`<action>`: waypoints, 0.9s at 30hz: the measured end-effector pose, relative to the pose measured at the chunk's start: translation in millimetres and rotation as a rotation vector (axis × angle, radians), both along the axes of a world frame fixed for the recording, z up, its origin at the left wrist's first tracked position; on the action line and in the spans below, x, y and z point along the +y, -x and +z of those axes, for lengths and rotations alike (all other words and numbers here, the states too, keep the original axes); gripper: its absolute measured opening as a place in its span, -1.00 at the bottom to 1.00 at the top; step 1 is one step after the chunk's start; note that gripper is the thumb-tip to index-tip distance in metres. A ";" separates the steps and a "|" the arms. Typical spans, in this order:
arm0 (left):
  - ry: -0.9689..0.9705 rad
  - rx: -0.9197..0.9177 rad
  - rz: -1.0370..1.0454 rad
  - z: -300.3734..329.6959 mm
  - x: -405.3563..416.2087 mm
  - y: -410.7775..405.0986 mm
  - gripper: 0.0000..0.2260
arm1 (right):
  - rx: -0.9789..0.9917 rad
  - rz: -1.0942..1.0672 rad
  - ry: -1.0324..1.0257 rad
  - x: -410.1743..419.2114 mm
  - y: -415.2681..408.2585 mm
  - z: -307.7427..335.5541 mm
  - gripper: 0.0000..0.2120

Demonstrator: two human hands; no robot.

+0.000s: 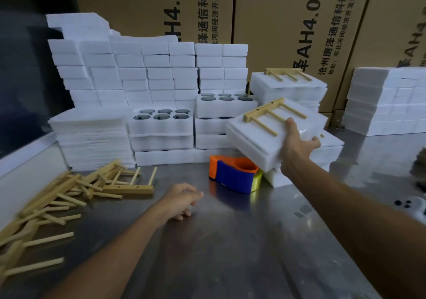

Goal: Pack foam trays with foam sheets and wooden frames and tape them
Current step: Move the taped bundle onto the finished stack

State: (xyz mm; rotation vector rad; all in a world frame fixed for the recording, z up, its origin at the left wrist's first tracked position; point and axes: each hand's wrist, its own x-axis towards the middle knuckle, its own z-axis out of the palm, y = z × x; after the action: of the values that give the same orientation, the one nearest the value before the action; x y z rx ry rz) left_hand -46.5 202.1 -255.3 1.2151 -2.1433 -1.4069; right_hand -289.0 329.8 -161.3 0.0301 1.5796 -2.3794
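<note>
My right hand (297, 144) grips a white packed foam tray (255, 142) by its near right edge and holds it tilted above the table. A wooden frame (273, 115) with three pegs lies on top of that tray. My left hand (182, 200) hovers low over the steel table (219, 241), fingers loosely curled, holding nothing. An orange and blue tape dispenser (232, 174) with yellow tape sits just under the lifted tray. Loose wooden frames (69, 195) are heaped at the left. Foam trays with dark round inserts (161, 121) stand behind, beside a stack of thin foam sheets (92, 137).
Another packed tray with a wooden frame (287, 84) tops a pile at the back right. White foam blocks (147, 73) are stacked high against cardboard boxes (288, 22). A further foam stack (387, 100) stands at far right. A white device (412, 206) lies near the right edge.
</note>
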 end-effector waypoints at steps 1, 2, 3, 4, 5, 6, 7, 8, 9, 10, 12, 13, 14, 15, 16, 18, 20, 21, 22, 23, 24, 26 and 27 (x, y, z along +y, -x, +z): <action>0.023 -0.026 -0.013 -2.8 -1.4 2.3 -0.85 | -0.017 -0.033 -0.013 1.5 5.9 4.1 0.02; 0.044 -0.046 -0.023 -5.2 -3.4 4.3 -0.84 | -0.025 -0.067 -0.028 2.7 12.1 7.7 0.02; 0.059 -0.062 -0.027 -7.1 -6.1 5.9 -0.84 | -0.025 -0.098 -0.044 3.4 18.9 11.0 0.02; 0.066 -0.074 -0.030 -8.8 -8.9 7.1 -0.84 | -0.022 -0.124 -0.055 4.0 26.0 14.2 0.02; 0.070 -0.085 -0.033 -10.3 -11.8 8.4 -0.84 | -0.024 -0.144 -0.060 4.8 33.2 17.5 0.03; 0.074 -0.092 -0.034 -11.5 -14.9 9.6 -0.85 | -0.034 -0.156 -0.060 5.4 39.7 21.1 0.05; 0.082 -0.096 -0.032 -12.6 -18.1 10.5 -0.86 | -0.054 -0.162 -0.063 5.2 45.9 25.3 0.07; 0.095 -0.102 -0.029 -13.9 -21.1 11.8 -0.86 | -0.084 -0.165 -0.067 5.4 51.4 29.3 0.08; 0.110 -0.108 -0.031 -15.5 -23.9 13.4 -0.84 | -0.118 -0.169 -0.069 4.8 56.7 33.9 0.08; 0.121 -0.112 -0.038 -17.2 -26.4 15.3 -0.82 | -0.147 -0.174 -0.065 4.0 61.7 37.9 0.08; 0.124 -0.120 -0.072 -21.2 -29.9 18.2 -0.71 | -0.196 -0.187 -0.046 2.6 71.1 44.9 0.05; 0.119 -0.126 -0.098 -23.1 -30.5 19.4 -0.65 | -0.222 -0.194 -0.028 2.0 75.8 47.1 0.03; 0.119 -0.138 -0.124 -24.7 -31.0 20.4 -0.58 | -0.240 -0.195 -0.015 1.0 80.3 47.2 0.01; 0.134 -0.160 -0.148 -25.8 -31.4 21.5 -0.53 | -0.243 -0.189 -0.018 -0.3 84.5 46.6 0.00; 0.155 -0.184 -0.168 -26.3 -31.3 23.0 -0.51 | -0.230 -0.183 -0.038 -1.5 88.2 44.7 0.01; 0.175 -0.211 -0.190 -25.3 -31.5 25.5 -0.48 | -0.201 -0.173 -0.081 -5.1 92.6 40.6 0.05; 0.172 -0.212 -0.202 -24.0 -33.5 28.0 -0.46 | -0.189 -0.163 -0.087 -7.8 94.8 37.6 0.06; 0.174 -0.214 -0.207 -23.7 -34.9 28.8 -0.45 | -0.181 -0.159 -0.092 -8.9 95.3 37.5 0.05; 0.177 -0.215 -0.211 -23.6 -35.9 29.6 -0.45 | -0.178 -0.151 -0.095 -9.0 95.2 38.8 0.04; 0.179 -0.213 -0.211 -24.0 -36.3 30.1 -0.44 | -0.177 -0.148 -0.099 -9.2 94.7 39.6 0.03; 0.179 -0.210 -0.209 -24.3 -36.6 30.3 -0.44 | -0.180 -0.146 -0.108 -9.5 94.5 40.3 0.01; 0.180 -0.200 -0.202 -25.5 -36.2 30.1 -0.44 | -0.140 -0.143 -0.143 -8.7 95.0 41.3 -0.08; 0.182 -0.195 -0.199 -26.5 -35.7 29.6 -0.45 | -0.131 -0.144 -0.147 -7.2 95.1 41.8 -0.13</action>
State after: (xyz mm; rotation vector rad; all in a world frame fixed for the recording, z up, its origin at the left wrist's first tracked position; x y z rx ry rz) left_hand -76.1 166.4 -281.8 1.1372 -2.5246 -1.1750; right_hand -384.1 322.6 -119.5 0.3332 1.7382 -2.3062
